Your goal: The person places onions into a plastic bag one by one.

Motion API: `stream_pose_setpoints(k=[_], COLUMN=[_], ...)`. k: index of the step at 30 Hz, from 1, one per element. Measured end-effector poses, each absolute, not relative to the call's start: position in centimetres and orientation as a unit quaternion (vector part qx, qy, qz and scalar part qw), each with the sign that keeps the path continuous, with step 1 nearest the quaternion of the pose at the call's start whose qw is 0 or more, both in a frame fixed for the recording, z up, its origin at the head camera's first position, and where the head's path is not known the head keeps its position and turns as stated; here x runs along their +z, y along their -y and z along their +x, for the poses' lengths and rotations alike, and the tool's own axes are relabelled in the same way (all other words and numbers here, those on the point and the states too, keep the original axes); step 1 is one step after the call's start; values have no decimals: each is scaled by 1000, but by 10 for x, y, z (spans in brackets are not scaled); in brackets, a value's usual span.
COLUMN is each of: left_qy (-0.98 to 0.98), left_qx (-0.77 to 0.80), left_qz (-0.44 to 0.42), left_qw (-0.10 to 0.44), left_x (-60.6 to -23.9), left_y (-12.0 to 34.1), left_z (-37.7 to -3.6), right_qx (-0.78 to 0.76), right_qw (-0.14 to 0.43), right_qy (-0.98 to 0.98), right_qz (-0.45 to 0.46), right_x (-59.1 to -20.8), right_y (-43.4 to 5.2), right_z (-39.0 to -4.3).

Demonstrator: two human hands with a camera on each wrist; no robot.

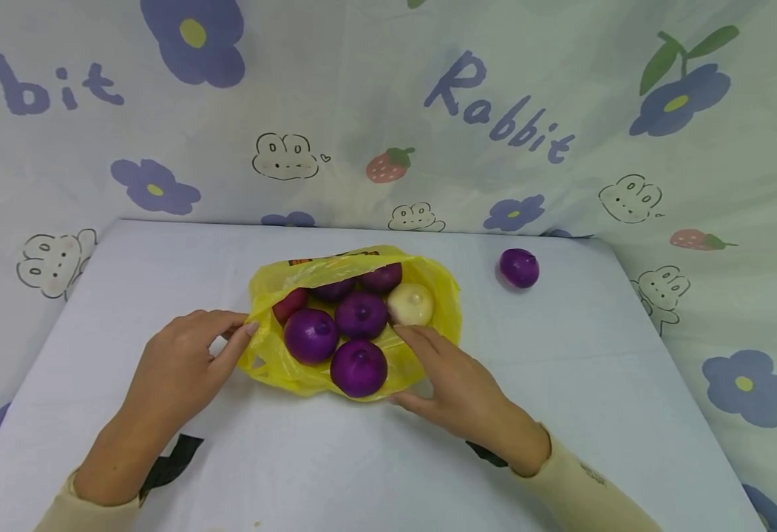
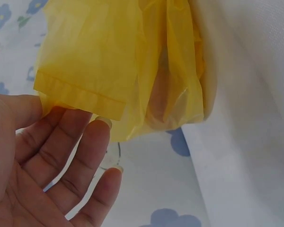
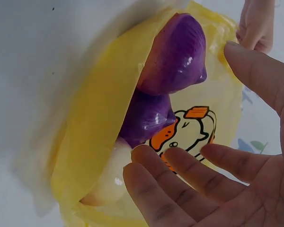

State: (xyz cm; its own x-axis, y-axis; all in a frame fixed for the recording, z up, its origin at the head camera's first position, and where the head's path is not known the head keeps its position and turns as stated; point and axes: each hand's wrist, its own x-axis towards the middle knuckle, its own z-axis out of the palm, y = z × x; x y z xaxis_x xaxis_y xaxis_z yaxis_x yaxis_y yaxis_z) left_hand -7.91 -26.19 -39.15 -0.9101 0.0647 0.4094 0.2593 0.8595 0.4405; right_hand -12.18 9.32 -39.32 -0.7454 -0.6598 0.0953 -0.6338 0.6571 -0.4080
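A yellow plastic bag (image 1: 443, 325) lies on the table with its mouth facing up. Several glossy purple onions (image 1: 311, 337) sit inside, with a white onion (image 1: 411, 304) at the right and a partly hidden reddish one (image 1: 290, 304) at the left. My left hand (image 1: 178, 369) pinches the bag's left edge between thumb and fingers; the left wrist view shows its other fingers loosely bent beneath the bag. At the bag's right front, my right hand (image 1: 457, 377) has its fingers extended and spread near the white onion, gripping nothing. Another purple onion (image 1: 519, 268) lies outside, behind and right.
The white table (image 1: 561, 414) runs back to a hanging cloth (image 1: 335, 89) printed with flowers and rabbits. Black straps (image 1: 171, 462) are at both wrists. A cartoon print (image 3: 189, 127) shows on the bag's wall in the right wrist view.
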Motion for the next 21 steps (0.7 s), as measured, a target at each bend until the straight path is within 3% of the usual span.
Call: stream_pose_setpoints(k=[21], left_qy=[945], left_qx=[-246], left_qz=[-88], left_qw=[195], left_x=[-393], left_y=[262], left_z=[-80], right_qx=[-199], right_qw=[-6], right_qy=[-920], right_qz=[-338], right_x=[-380], right_y=[-121], right_z=[-125])
